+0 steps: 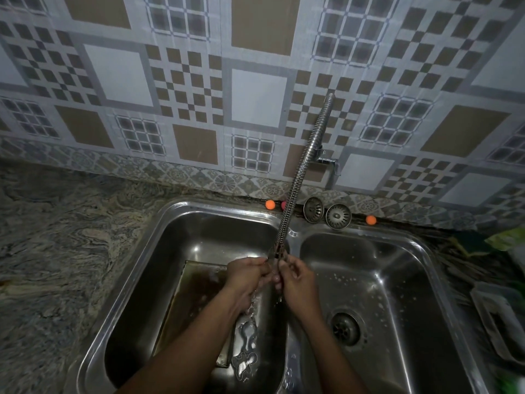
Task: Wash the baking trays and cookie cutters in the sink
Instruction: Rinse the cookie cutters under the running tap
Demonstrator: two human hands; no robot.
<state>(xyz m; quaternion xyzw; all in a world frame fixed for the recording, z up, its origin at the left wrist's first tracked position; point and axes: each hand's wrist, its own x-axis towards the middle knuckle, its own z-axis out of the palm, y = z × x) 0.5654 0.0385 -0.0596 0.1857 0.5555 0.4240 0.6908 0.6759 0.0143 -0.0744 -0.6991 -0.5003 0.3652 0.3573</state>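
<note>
Head view, live: my left hand (pixel 247 273) and right hand (pixel 295 280) meet under the faucet hose (pixel 301 172), fingers curled inward. Whether they pinch a cutter or just rinse, I cannot tell. The baking tray (pixel 196 297) lies flat in the left basin, eight o'clock of my hands. Wet fingers could let something small slip toward the drain (pixel 345 328) at four o'clock. Both strainers (pixel 313 209) sit out on the rim at twelve, and the hose crowds my knuckles.
</note>
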